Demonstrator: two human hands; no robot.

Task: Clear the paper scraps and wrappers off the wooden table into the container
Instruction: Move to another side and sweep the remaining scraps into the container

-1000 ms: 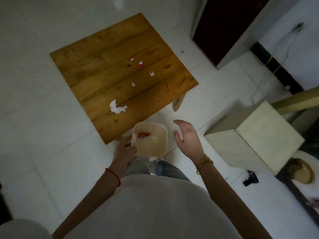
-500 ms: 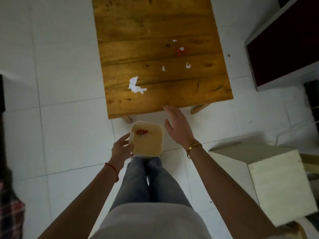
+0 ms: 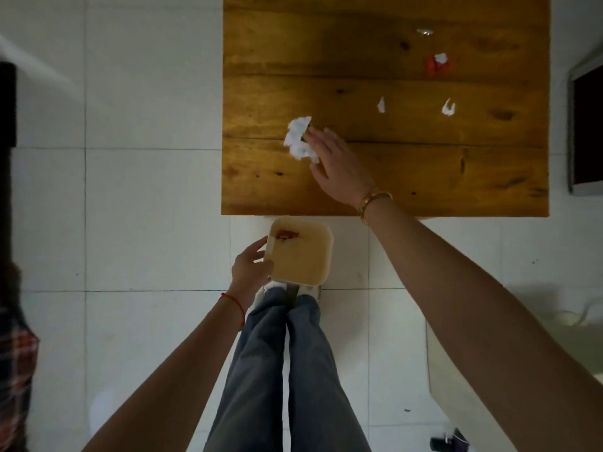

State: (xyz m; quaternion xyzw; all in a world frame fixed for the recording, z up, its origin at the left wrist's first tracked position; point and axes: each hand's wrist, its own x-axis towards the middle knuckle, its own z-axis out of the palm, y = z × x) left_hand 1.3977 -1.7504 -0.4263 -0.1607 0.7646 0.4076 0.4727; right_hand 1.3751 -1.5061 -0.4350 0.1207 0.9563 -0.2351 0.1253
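A wooden table (image 3: 456, 177) fills the upper middle of the view. My right hand (image 3: 336, 161) lies over its near half, fingers spread and touching a crumpled white paper scrap (image 3: 298, 137). Farther back lie two small white scraps (image 3: 381, 105) (image 3: 448, 108), a red wrapper with a white piece (image 3: 437, 63) and a small clear bit (image 3: 425, 32). My left hand (image 3: 253, 267) grips the left rim of a beige square container (image 3: 306, 269), held just below the table's near edge. A red wrapper (image 3: 287, 235) lies inside it.
White tiled floor surrounds the table. A dark cabinet with a pale frame (image 3: 587, 125) stands at the right edge. A pale box (image 3: 456, 370) sits at lower right, with a small dark object (image 3: 448, 443) on the floor beside it. Plaid cloth (image 3: 16, 370) shows at far left.
My right hand has moved from beside the container out over the table to the large white scrap. The view has swung to face the table squarely. My left hand still holds the container.
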